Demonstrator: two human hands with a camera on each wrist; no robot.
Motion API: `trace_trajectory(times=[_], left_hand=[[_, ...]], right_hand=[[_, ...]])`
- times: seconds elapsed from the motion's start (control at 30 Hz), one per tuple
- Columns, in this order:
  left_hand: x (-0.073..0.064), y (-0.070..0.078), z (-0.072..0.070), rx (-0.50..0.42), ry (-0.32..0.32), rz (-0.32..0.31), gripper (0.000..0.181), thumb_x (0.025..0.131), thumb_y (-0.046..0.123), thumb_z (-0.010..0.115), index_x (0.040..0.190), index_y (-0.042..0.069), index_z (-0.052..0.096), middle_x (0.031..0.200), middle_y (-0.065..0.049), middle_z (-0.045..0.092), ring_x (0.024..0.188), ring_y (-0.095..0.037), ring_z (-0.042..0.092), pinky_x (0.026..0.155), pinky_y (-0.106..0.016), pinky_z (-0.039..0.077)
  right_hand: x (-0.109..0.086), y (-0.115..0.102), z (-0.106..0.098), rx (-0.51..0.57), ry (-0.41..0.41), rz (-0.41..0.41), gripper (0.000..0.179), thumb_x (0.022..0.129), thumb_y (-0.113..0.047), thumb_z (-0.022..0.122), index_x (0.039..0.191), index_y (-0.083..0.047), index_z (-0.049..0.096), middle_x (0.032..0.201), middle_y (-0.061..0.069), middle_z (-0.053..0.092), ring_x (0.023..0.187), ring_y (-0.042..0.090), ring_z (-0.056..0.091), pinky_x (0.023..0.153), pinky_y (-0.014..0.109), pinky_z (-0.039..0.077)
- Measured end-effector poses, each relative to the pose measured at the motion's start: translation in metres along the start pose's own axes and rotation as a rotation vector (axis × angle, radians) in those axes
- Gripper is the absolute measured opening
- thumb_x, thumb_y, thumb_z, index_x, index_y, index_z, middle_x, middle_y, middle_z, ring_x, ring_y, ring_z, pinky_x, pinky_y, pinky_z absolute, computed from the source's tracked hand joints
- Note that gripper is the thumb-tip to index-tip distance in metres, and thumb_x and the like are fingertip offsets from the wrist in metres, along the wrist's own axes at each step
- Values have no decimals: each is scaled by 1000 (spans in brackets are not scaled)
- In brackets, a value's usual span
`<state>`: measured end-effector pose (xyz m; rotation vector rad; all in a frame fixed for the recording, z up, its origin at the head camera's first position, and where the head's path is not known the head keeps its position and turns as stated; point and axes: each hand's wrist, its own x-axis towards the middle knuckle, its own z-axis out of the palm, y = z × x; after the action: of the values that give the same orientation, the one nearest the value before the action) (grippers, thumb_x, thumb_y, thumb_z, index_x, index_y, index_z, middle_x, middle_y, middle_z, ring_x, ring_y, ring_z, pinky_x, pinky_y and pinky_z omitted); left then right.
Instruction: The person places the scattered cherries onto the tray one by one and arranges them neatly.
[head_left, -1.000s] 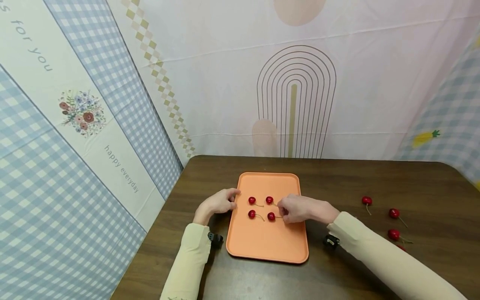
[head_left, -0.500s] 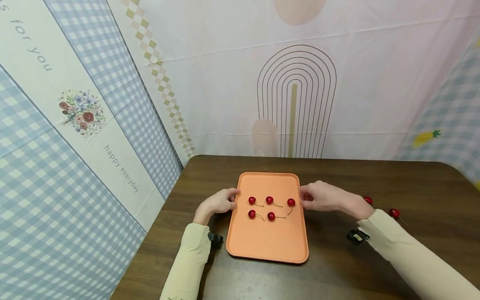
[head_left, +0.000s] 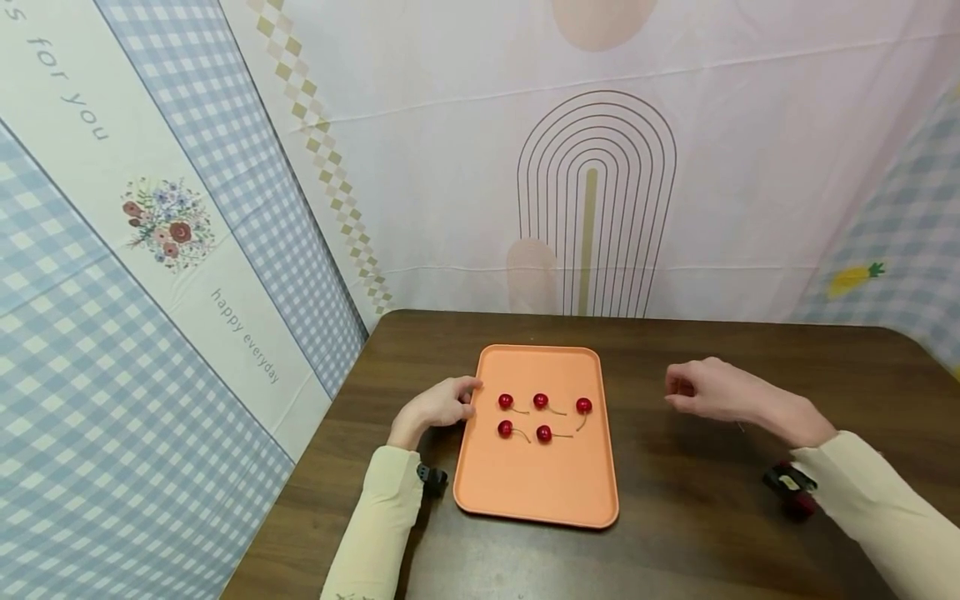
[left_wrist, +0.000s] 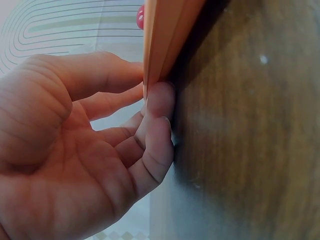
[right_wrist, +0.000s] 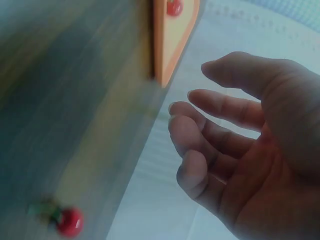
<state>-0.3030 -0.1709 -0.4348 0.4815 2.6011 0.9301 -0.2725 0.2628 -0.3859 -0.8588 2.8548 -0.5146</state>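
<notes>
An orange tray (head_left: 536, 487) lies on the table with several red stemmed cherries (head_left: 541, 401) in two rows on its upper half. My left hand (head_left: 442, 402) holds the tray's left edge. In the left wrist view, the thumb meets the rim while curled fingers (left_wrist: 159, 145) rest against the outer side. To the right of the tray, my right hand (head_left: 712, 392) is over the table, fingers loosely bent and holding nothing. The right wrist view shows a gap between thumb and fingers, with one loose cherry (right_wrist: 70, 221) on the table at lower left.
Another dark red cherry (head_left: 798, 506) shows partly behind the right wrist's black camera (head_left: 789, 479). The brown wooden table (head_left: 637, 337) ends at a patterned cloth backdrop (head_left: 450, 167). A blue checked cloth (head_left: 112, 333) hangs at left.
My right hand released a cherry at the right end of the tray's upper row, then moved right, off the tray. My left hand has stayed at the tray's edge.
</notes>
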Motion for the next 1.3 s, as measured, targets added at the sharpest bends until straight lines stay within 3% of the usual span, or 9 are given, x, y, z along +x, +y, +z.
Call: trace_trajectory(times=[0.4,0.63,0.8,1.1,1.3], left_hand=[[-1,-1,0,3,5,-7,50,91,3,59,141,5,50,86,-8,54,69,-17,49,62,-26,40],[-1,-2,1,9,3,7,51,91,2,57,142,4,49,87,-7,56,69,-16,49,62,-26,40],[-1,-2,0,9,-5,18,52,91,2,56,143,3,48,89,-7,57,70,-16,50,63,-26,40],[0,-1,0,20,1,24,51,91,2,56,142,4,49,88,-7,58,69,-16,50,62,-26,40],[1,-1,0,24,1,20,51,91,2,57,142,4,49,87,-7,57,69,-16,50,62,-26,40]], right_hand=[[-38,50,5,-69,-20,134,9,89,-14,67,82,-14,62,67,-7,52,57,6,42,53,25,35],[-47,64,10,-72,-97,222,7,88,-14,66,87,-7,64,72,-1,54,61,12,46,55,28,38],[-50,70,15,-71,-141,280,9,88,-14,66,83,-8,61,70,0,53,59,14,46,54,29,38],[-49,74,21,-71,-120,280,11,85,-9,65,77,-9,58,69,1,51,59,14,46,54,29,37],[-48,76,21,-41,-148,273,11,85,-8,64,76,-9,57,69,0,50,60,14,45,54,29,35]])
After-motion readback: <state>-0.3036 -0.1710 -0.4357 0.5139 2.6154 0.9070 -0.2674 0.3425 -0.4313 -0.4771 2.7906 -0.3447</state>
